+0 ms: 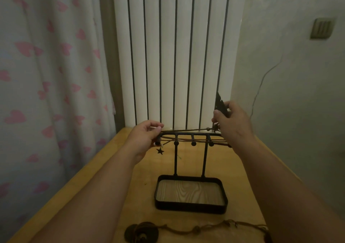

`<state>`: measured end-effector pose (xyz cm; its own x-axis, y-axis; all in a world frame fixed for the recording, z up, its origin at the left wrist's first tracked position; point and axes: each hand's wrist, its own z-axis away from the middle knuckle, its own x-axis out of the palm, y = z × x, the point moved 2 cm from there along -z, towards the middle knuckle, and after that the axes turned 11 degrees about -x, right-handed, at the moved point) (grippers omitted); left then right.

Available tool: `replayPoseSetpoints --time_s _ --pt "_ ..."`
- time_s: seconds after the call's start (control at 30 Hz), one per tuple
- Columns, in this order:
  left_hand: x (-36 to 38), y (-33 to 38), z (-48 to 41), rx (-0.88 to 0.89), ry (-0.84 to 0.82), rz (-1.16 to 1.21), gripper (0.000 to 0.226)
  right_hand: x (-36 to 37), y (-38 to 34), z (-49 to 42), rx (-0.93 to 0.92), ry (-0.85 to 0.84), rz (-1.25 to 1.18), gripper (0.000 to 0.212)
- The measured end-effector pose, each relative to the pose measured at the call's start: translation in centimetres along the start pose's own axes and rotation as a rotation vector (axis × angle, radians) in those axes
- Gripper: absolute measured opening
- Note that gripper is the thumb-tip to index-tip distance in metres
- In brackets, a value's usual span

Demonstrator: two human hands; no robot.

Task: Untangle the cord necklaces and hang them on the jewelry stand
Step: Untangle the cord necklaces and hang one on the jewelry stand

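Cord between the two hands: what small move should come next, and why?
Likely lower the cord onto the jewelry stand; the left hand and right hand pinch it taut just above the top bar.

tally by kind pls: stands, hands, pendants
stand: 1
hands: 2, left hand and right hand, stretching one cord
pendants: 3, star, round pendant on the table, dark pendant in the right hand
total: 6
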<state>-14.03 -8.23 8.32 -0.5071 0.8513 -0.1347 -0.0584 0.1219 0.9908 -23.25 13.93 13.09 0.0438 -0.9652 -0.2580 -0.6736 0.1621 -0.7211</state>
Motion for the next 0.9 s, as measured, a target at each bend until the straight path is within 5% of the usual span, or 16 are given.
replayPoseSetpoints --time_s 0.33,0.6,0.9 --pt "-0.7 0.5 1.3 0.135 0.051 -0.173 0.019 -1.1 2.0 0.5 0.019 0.022 0.315 0.03" --pt "-1.5 0.2 2.5 0.064 -0.202 -0.193 0.029 -1.5 3.2 1.2 0.102 0.09 0.206 0.031" --pt "-1.6 -0.2 2.8 0.162 -0.082 -0.222 0.033 -1.6 3.8 1.7 0.221 0.128 0.08 0.032"
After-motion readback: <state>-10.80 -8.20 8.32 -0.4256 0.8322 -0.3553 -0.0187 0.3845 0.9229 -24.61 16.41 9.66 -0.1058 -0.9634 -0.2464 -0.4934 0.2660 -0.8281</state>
